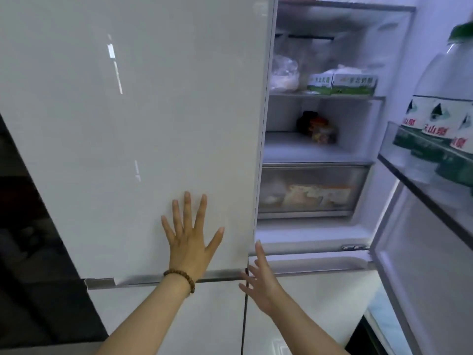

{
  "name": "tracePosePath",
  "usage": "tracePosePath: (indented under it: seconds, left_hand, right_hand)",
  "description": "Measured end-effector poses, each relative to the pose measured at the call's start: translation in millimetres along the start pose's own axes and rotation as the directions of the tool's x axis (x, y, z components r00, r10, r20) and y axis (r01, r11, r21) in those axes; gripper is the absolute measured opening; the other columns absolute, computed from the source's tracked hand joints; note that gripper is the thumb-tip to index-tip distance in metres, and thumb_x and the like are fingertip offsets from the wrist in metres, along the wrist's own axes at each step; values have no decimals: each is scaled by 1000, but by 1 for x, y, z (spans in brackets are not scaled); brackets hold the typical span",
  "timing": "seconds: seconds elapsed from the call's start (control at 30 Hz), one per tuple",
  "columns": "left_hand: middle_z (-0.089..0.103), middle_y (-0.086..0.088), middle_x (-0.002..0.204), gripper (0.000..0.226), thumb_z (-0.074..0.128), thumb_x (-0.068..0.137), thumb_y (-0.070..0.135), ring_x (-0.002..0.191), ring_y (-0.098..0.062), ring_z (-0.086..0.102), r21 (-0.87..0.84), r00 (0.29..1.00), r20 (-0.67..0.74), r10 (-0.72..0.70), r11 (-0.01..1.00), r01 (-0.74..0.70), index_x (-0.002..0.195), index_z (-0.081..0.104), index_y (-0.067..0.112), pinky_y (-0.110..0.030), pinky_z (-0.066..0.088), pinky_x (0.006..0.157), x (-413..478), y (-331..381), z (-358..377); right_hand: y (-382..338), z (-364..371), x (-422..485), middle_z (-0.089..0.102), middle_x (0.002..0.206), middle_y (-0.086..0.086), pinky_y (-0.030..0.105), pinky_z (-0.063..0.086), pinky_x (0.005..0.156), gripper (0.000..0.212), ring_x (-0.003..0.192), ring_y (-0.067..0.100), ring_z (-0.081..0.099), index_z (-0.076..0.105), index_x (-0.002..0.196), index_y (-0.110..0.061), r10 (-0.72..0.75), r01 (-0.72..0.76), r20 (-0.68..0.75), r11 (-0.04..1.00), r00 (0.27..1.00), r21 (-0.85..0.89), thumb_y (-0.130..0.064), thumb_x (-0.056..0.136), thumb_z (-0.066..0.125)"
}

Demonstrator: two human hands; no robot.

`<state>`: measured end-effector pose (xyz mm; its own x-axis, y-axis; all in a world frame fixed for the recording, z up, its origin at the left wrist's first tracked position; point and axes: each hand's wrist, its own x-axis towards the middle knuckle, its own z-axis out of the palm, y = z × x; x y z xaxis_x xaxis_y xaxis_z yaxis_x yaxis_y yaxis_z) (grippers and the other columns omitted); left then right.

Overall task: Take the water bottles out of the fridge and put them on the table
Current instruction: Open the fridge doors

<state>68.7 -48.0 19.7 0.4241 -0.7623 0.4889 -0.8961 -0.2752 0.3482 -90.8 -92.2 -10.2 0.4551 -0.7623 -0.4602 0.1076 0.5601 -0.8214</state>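
Several clear water bottles with white, red and green labels stand in the door shelf of the fridge's swung-open right door, at the right edge of the view. My left hand lies flat with spread fingers on the closed white left fridge door. My right hand is open and empty, fingers apart, near the bottom edge between the two doors, well left of and below the bottles.
Inside the fridge are green and white cartons, a plastic bag, a dark packet on a lower shelf and a clear drawer with food. White lower doors sit beneath. A dark area is at the left.
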Motion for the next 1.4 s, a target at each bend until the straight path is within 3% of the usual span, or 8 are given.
tracePosePath:
  seconds: [0.33, 0.6, 0.9, 1.0, 1.07, 1.13, 1.27, 1.4]
  left_hand:
    - [-45, -4, 142, 99, 18, 69, 84, 135, -33, -34, -9, 1000, 0, -7, 1000, 7, 141, -25, 31, -59, -20, 107, 17, 5, 36]
    - [-46, -4, 142, 108, 19, 61, 89, 133, -28, -38, -62, 997, 59, -41, 997, 45, 139, -29, 32, -55, -13, 111, 1, 19, 15]
    - [-37, -2, 147, 127, 62, 51, 75, 137, -29, -31, -474, 979, 5, -205, 861, 183, 134, -29, 45, -52, 2, 116, -36, 72, -27]
    - [-27, 1, 152, 127, 68, 52, 68, 141, -31, -19, -516, 963, -99, -250, 841, 165, 137, -23, 44, -55, 9, 115, -47, 80, -48]
    - [-19, 1, 154, 123, 66, 56, 66, 143, -28, -13, -449, 959, -221, -179, 891, 63, 140, -19, 39, -57, 12, 114, -53, 85, -65]
    - [-10, 2, 155, 118, 70, 62, 58, 144, -26, -7, -384, 940, -328, -96, 923, -40, 143, -12, 34, -60, 20, 111, -59, 91, -83]
    - [-7, 2, 156, 116, 70, 64, 56, 144, -21, -5, -358, 929, -362, -76, 931, -63, 142, -14, 38, -56, 20, 112, -72, 103, -112]
    - [-15, 8, 154, 115, 60, 62, 67, 143, -16, -11, -363, 939, -325, -113, 932, -13, 140, -20, 38, -46, 12, 116, -87, 102, -127]
  right_hand:
    - [20, 5, 90, 56, 133, 13, 43, 38, 107, 128, 122, 30, 51, 47, 133, -13, 163, -158, 9, 937, 987, 312, -80, 27, 74]
    - [32, 13, 77, 58, 128, 11, 47, 44, 103, 106, 118, 29, 53, 48, 131, -18, 130, -138, 47, 902, 990, 408, -78, 46, 67]
    - [55, -7, 4, 42, 140, 12, 41, 35, 106, 120, 128, 23, 43, 28, 146, -15, 236, -249, 102, 957, 966, 148, -89, 54, 46]
    - [49, -7, -40, 51, 122, 5, 29, 41, 86, 101, 110, 20, 51, 37, 137, -9, 23, -31, -30, 954, 999, -297, -83, 69, 41]
    - [41, -18, -57, 54, 125, 0, 27, 39, 92, 48, 114, 19, 54, 44, 130, -16, -574, 383, 61, 460, 817, -801, -43, 90, 41]
    - [18, -28, -73, 66, 109, 6, 36, 36, 98, 41, 106, 27, 63, 60, 113, -12, -733, 275, 309, -172, 606, -946, -27, 75, 60]
    - [-30, -21, -131, 53, 123, 34, 58, 21, 108, 55, 119, 50, 48, 52, 121, 10, -566, -270, 244, -673, 788, -689, -31, 86, 59]
    - [-43, -17, -148, 61, 109, 18, 48, 35, 100, 57, 106, 35, 56, 57, 116, 0, -364, -166, 346, -857, 865, -488, -43, 101, 23]
